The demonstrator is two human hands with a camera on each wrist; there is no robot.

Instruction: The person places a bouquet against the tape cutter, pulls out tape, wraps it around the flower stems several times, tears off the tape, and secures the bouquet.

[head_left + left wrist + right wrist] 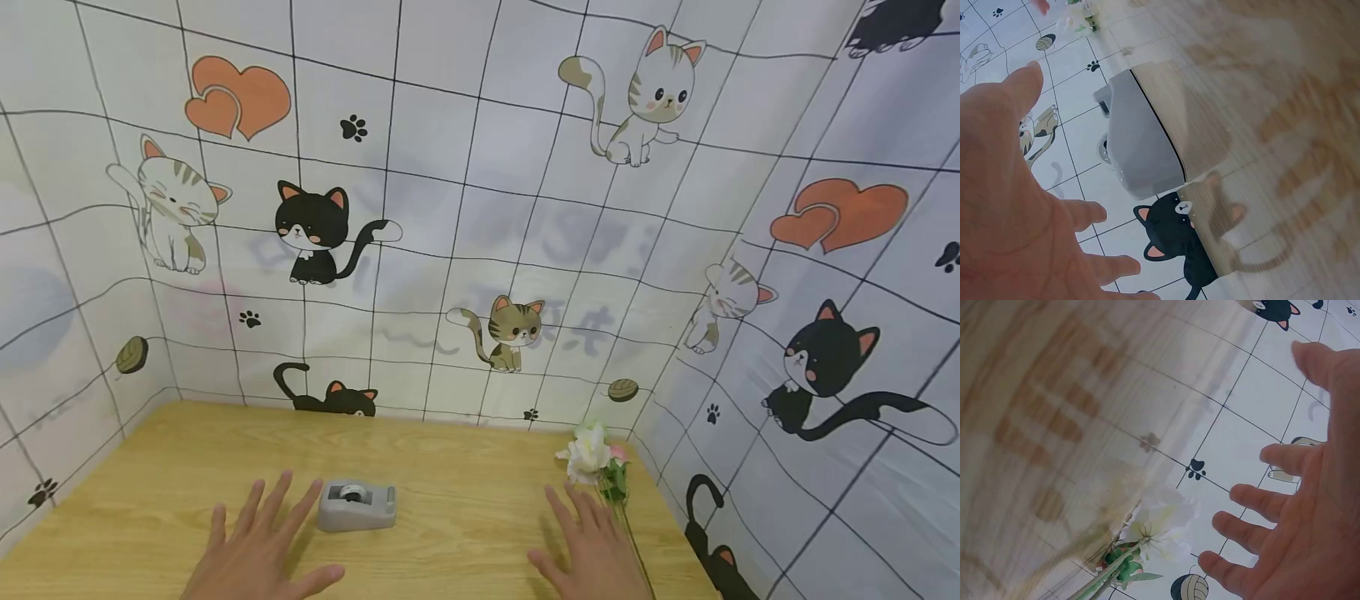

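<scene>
My left hand (258,550) lies flat and spread on the wooden table (465,492), fingers straight and gripping nothing, its fingertips just beside the grey tape dispenser (357,504). My right hand (592,546) lies open the same way at the table's right side, fingers splayed and empty, just left of the flower (592,454), whose green stem runs back along that hand while the white bloom points toward the cat-print backdrop (480,208). The left wrist view shows the dispenser close by the palm, standing on its base, with no finger on it; the right wrist view shows the bloom and stem near the fingertips, apart from them as far as I can tell. I judge this a starting pose, both hands resting, nothing yet picked up. A next move, in my view, would call for curling fingers round the thin stem without crushing the petals, or steadying the dispenser to draw tape. The dispenser holds a roll in its cradle; no other container shows.
</scene>
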